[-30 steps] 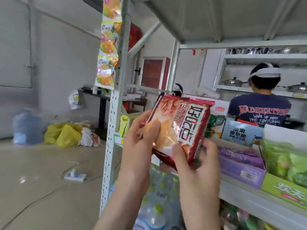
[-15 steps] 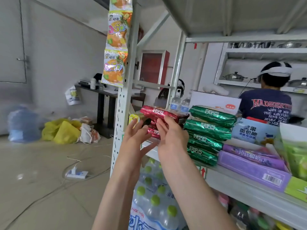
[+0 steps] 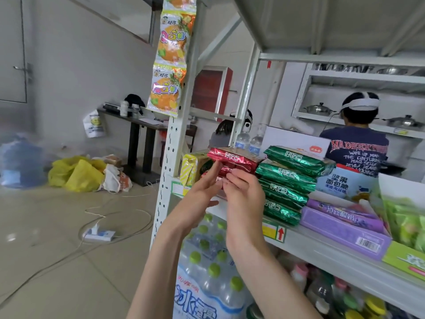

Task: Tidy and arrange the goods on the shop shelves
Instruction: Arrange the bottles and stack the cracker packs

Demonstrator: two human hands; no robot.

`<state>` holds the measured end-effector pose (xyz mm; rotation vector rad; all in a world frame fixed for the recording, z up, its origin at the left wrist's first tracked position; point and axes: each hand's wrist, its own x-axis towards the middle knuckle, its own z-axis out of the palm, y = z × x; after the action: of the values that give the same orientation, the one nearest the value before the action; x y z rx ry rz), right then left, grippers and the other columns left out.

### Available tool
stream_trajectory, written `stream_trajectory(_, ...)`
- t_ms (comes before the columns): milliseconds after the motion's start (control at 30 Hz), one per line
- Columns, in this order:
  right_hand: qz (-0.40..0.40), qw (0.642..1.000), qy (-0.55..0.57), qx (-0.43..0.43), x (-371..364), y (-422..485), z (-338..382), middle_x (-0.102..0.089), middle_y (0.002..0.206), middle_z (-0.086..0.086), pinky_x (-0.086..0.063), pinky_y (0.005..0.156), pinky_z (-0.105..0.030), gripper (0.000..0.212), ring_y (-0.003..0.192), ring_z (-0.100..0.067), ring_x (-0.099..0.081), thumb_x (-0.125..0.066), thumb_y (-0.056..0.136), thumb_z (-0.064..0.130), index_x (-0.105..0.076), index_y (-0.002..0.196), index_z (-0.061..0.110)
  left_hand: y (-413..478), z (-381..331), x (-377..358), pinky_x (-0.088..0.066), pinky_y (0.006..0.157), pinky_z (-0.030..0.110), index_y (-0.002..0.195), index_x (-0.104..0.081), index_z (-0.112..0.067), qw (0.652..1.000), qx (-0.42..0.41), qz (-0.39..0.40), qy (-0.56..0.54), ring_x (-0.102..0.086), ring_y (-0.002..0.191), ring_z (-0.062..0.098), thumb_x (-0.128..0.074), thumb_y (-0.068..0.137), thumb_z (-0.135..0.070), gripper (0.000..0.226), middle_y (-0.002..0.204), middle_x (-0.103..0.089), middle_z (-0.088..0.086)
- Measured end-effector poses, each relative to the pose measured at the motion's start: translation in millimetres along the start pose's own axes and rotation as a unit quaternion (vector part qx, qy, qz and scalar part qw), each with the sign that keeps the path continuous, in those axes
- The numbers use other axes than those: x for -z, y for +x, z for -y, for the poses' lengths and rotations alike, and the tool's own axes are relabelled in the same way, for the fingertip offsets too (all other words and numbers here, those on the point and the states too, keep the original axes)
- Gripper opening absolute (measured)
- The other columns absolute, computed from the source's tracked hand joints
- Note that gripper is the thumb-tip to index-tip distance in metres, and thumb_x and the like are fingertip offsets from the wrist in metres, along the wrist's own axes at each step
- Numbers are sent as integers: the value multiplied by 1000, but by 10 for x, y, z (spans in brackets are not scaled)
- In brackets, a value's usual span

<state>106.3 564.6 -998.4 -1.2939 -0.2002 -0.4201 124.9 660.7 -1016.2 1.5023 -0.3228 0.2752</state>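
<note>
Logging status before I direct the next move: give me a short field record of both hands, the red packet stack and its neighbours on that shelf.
left hand: fingers straight, touching the left end of the red packets
right hand: fingers curled at the stack's front; grip unclear
red packets: stacked on the shelf, top one lying flat
green packets: stack of four, directly right of the red
yellow packet: left of the red, by the upright
purple box: right of the green stack
</note>
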Motion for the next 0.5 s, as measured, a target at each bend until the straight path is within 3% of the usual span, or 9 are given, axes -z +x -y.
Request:
stream_trajectory(33,24,992,-90,90,37,-22,-7,-66,119,1,-53,99,-29,32,110,-6,-65,-57,94,-6,-62,118,14,-3,13,24,-43,113,40,155,-32,-45,1000,2,-2,5,-54,122,-12,-45,107,-18,57,151,-44,-30)
stream_trajectory(67,40,962,-192,193,68,8,-2,-63,120,2,-51,101,-28,34,114,-8,-62,-56,92,-6,-61,119,15,-10,25,41,-44,111,39,154,-36,-45,1000,6,-10,6,-57,119,-11,-46,106,-17,56,146,-50,-28)
stream_trajectory(133,39,832,-402,381,91,198,6,-56,129,-5,-45,108,-35,43,126,-20,-53,-54,87,-5,-56,126,10,-16,74,68,-47,107,40,149,-46,-40,999,17,-36,2,-60,119,-2,-46,106,-17,49,133,-65,-18)
stream_trajectory(200,52,667,-610,425,66,476,23,-48,146,-20,-33,120,-49,59,142,-37,-40,-57,86,2,-45,143,2,-23,112,83,-51,103,44,143,-56,-30,997,30,-67,-10,-60,125,13,-46,106,-16,40,129,-69,-5)
stream_trajectory(267,71,562,-736,369,-5,696,53,-42,153,-25,-19,126,-53,71,148,-41,-32,-65,90,9,-33,152,-1,-29,138,85,-54,97,44,134,-64,-21,993,39,-104,-45,-63,123,25,-46,107,-16,33,126,-71,1)
stream_trajectory(367,70,519,-776,350,-81,835,41,-63,132,-16,-20,125,-51,56,128,-33,-56,-69,87,5,-50,139,1,-90,156,58,-57,94,41,126,-67,-9,978,58,-149,-137,-69,113,34,-43,108,-20,32,119,-74,10)
stream_trajectory(433,44,535,-740,405,-50,823,25,-69,118,-10,-29,120,-48,47,113,-29,-64,-69,85,2,-57,130,5,-119,167,65,-57,96,44,129,-63,-4,959,89,-145,-227,-69,111,39,-40,109,-31,41,121,-73,16)
stream_trajectory(500,29,576,-672,464,33,664,-3,-67,125,-10,-34,115,-46,42,116,-29,-63,-61,93,7,-55,135,5,-154,130,114,-53,100,51,136,-57,-2,928,120,-99,-339,-66,115,44,-41,106,-51,60,127,-68,20)
